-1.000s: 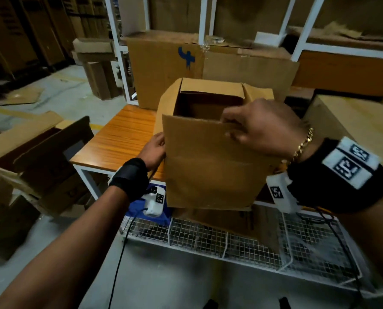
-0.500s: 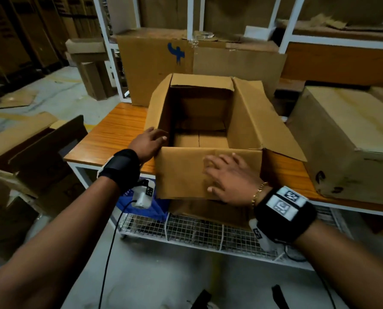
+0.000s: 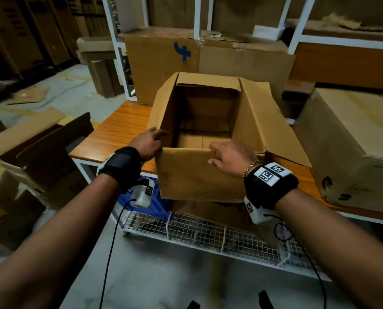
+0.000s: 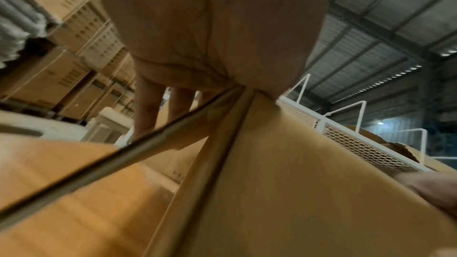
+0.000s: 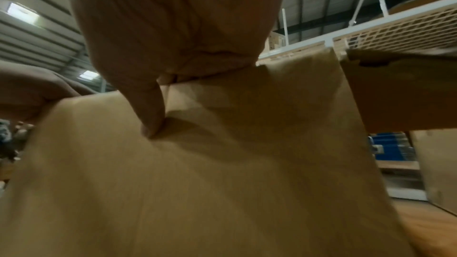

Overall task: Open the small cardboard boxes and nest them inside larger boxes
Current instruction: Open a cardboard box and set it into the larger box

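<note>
Standing on the orange wooden desk, an open brown cardboard box is gripped: left hand at its corner, right hand over its near flap. Left wrist view: fingers clasp the edge. Right wrist view: thumb pinches cardboard. Overhanging the desk edge, it might tip.

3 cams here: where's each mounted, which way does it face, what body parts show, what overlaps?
Head: on the head, facing down-forward at the open cardboard box on the table; both forearms, left hand, right hand.
Left wrist: under the palm, facing up along the box corner; fingers.
Right wrist: under the palm, facing up; thumb.
Shared: the box in all views.
</note>
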Demonstrator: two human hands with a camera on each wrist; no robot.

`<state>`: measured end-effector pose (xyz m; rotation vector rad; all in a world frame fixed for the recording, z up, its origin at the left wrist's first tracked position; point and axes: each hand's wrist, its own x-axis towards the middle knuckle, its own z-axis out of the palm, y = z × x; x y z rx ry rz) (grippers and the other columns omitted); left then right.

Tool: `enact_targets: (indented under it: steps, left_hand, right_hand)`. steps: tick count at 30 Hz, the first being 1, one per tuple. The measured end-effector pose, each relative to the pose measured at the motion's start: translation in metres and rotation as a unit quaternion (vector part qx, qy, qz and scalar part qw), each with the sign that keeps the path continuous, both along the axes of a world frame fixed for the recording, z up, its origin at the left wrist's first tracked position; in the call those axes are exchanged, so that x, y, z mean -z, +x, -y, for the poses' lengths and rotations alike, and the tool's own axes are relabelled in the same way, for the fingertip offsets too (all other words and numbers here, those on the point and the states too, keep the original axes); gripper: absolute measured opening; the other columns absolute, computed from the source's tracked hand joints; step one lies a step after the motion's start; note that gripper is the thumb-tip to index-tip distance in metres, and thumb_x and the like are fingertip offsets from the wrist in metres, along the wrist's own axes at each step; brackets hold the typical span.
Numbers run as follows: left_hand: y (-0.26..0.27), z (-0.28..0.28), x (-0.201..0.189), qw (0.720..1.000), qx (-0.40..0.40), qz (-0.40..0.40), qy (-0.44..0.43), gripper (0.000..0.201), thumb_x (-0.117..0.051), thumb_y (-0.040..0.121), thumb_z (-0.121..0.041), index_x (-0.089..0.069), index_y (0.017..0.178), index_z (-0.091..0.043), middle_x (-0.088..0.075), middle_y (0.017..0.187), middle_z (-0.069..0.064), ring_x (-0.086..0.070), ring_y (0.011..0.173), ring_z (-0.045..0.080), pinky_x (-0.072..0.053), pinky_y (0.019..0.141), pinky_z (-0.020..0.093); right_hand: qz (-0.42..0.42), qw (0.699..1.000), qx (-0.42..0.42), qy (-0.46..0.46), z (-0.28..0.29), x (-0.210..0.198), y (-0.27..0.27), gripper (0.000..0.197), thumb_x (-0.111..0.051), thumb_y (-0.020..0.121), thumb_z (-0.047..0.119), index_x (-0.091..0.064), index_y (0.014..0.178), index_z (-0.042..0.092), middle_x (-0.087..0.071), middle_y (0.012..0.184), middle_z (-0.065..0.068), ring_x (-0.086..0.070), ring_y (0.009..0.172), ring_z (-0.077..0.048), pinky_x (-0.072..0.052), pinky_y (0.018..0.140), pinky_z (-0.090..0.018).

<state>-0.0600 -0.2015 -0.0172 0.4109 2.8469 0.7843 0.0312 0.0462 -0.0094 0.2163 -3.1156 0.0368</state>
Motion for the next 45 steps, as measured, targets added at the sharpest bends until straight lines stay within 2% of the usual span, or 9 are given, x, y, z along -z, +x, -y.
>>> enact_targets:
  steps: [4, 8, 15, 19, 24, 29, 32, 38, 45]
  left_hand:
    - [-0.018, -0.001, -0.017, 0.996, 0.028, 0.016, -0.085, 0.063, -0.052, 0.095, -0.02, -0.028, 0.152, -0.033, -0.027, 0.158, 0.003, -0.036, 0.138, 0.027, -0.038, 0.107, 0.039]
    - [-0.047, -0.006, -0.035, 0.987, 0.047, 0.045, -0.147, 0.069, -0.055, 0.097, -0.03, -0.017, 0.154, -0.034, -0.03, 0.157, 0.008, -0.038, 0.137, 0.028, -0.036, 0.107, 0.039]
    - [-0.104, -0.022, -0.054, 0.97, 0.097, 0.055, -0.217, 0.07, -0.054, 0.096, -0.038, -0.014, 0.154, -0.035, -0.03, 0.156, 0.007, -0.041, 0.135, 0.028, -0.039, 0.106, 0.04]
    - [-0.133, -0.03, -0.057, 0.963, 0.103, 0.041, -0.244, 0.071, -0.052, 0.095, -0.047, -0.015, 0.154, -0.035, -0.027, 0.157, 0.006, -0.037, 0.138, 0.029, -0.039, 0.107, 0.042]
    - [-0.146, -0.033, -0.053, 0.955, 0.127, 0.025, -0.266, 0.064, -0.047, 0.098, -0.033, -0.02, 0.155, -0.023, -0.028, 0.155, 0.013, -0.044, 0.131, 0.03, -0.043, 0.1, 0.038]
    - [-0.14, -0.009, -0.051, 0.95, 0.149, 0.007, -0.274, 0.052, -0.055, 0.09, -0.025, -0.047, 0.139, -0.009, -0.057, 0.13, 0.017, -0.059, 0.112, 0.032, -0.051, 0.08, 0.033]
    - [-0.143, 0.014, -0.048, 0.948, 0.15, 0.001, -0.282, 0.046, -0.061, 0.083, -0.031, -0.058, 0.126, -0.016, -0.062, 0.122, 0.012, -0.06, 0.106, 0.03, -0.054, 0.085, 0.039]
    - [-0.166, 0.021, -0.042, 0.971, 0.098, 0.029, -0.217, 0.083, -0.055, 0.091, -0.049, -0.002, 0.154, -0.039, -0.006, 0.164, 0.005, -0.036, 0.139, 0.034, -0.04, 0.108, 0.041]
    - [-0.186, 0.015, -0.036, 0.968, 0.115, 0.044, -0.22, 0.083, -0.051, 0.096, -0.035, 0.007, 0.156, -0.027, 0.012, 0.164, 0.001, -0.037, 0.139, 0.032, -0.039, 0.105, 0.039]
  right_hand:
    - [0.104, 0.994, -0.019, 0.0, -0.006, -0.019, -0.007, 0.035, -0.057, 0.09, 0.052, -0.055, 0.119, 0.032, -0.06, 0.111, 0.004, -0.057, 0.099, -0.021, -0.051, 0.08, -0.038]
    - [0.202, 0.976, -0.075, -0.026, -0.007, -0.048, -0.033, 0.041, -0.045, 0.094, 0.059, -0.062, 0.11, 0.025, -0.065, 0.103, 0.0, -0.06, 0.094, -0.02, -0.051, 0.085, -0.041]
    - [0.092, 0.994, 0.015, -0.047, -0.025, -0.127, -0.135, 0.056, -0.044, 0.091, 0.066, -0.053, 0.131, 0.028, -0.056, 0.133, 0.001, -0.052, 0.119, -0.022, -0.044, 0.097, -0.039]
    - [0.084, 0.992, 0.066, -0.067, -0.025, -0.107, -0.192, 0.065, -0.047, 0.091, 0.063, -0.041, 0.142, 0.024, -0.05, 0.144, -0.006, -0.049, 0.127, -0.027, -0.041, 0.103, -0.04]
    - [0.113, 0.985, 0.093, -0.09, -0.012, -0.05, -0.246, 0.078, -0.053, 0.091, 0.058, -0.024, 0.153, 0.02, -0.03, 0.157, -0.012, -0.038, 0.139, -0.03, -0.035, 0.111, -0.04]
    - [0.174, 0.975, 0.118, -0.068, -0.006, 0.0, -0.287, 0.087, -0.053, 0.09, 0.059, -0.011, 0.156, 0.022, -0.006, 0.163, -0.012, -0.028, 0.144, -0.035, -0.029, 0.116, -0.043]
    - [0.135, 0.976, 0.164, -0.053, 0.0, 0.016, -0.302, 0.087, -0.054, 0.09, 0.06, -0.006, 0.156, 0.029, 0.005, 0.164, -0.008, -0.017, 0.146, -0.041, -0.024, 0.116, -0.053]
    - [-0.029, 0.985, 0.165, -0.043, 0.001, -0.01, -0.329, 0.081, -0.055, 0.089, 0.055, -0.016, 0.153, 0.025, -0.006, 0.162, -0.01, -0.021, 0.143, -0.04, -0.026, 0.11, -0.056]
    - [-0.022, 0.986, 0.159, -0.041, -0.003, -0.035, -0.374, 0.084, -0.058, 0.088, 0.053, -0.011, 0.155, 0.032, 0.005, 0.164, -0.003, -0.01, 0.147, -0.037, -0.016, 0.116, -0.057]
